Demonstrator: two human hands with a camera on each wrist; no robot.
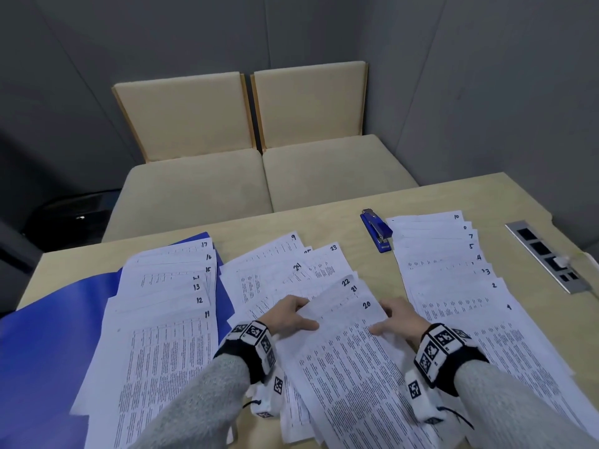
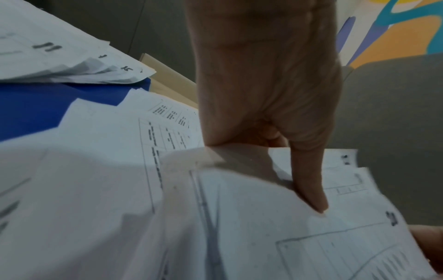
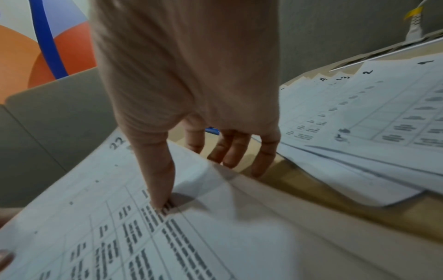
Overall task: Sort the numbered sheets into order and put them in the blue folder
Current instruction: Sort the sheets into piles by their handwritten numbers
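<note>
A small fanned stack topped by sheet 20 (image 1: pixel 343 322), with the corners of 21 and 22 showing behind it, is held at its two side edges near the 6 o'clock edge of the wooden table (image 1: pixel 330 218). The left hand (image 1: pixel 290 314) grips the left edge, thumb pressed on top and fingers apparently curled beneath, while the right hand (image 1: pixel 397 317) pinches the right edge, its thumb on the printed face and, in the right wrist view, its fingers (image 3: pixel 230 151) hanging below the paper. The step in hand is judged to be the gathering of the twenties into one run. It is done well if the stack is kept level and the numbered corners are left uncovered, so that order can be checked before anything is added. Sheets 23 (image 1: pixel 327 257) and 24 (image 1: pixel 285 273), lying loose at about 12 o'clock from the hands, should be slid under the back of the stack, not dropped on top; sheet 9 (image 1: pixel 278 244), farther out, belongs with the run 1 to 10 (image 1: pixel 453 280) laid out at 3 o'clock. The blue folder (image 1: pixel 48 319) lies open at 9 o'clock under the run 11 to 17 (image 1: pixel 168 306). Thin paper buckles under a one-sided pull, so even pressure from both thumbs is advised. The blue stapler (image 1: pixel 377 230) at 1 o'clock is best left alone.
</note>
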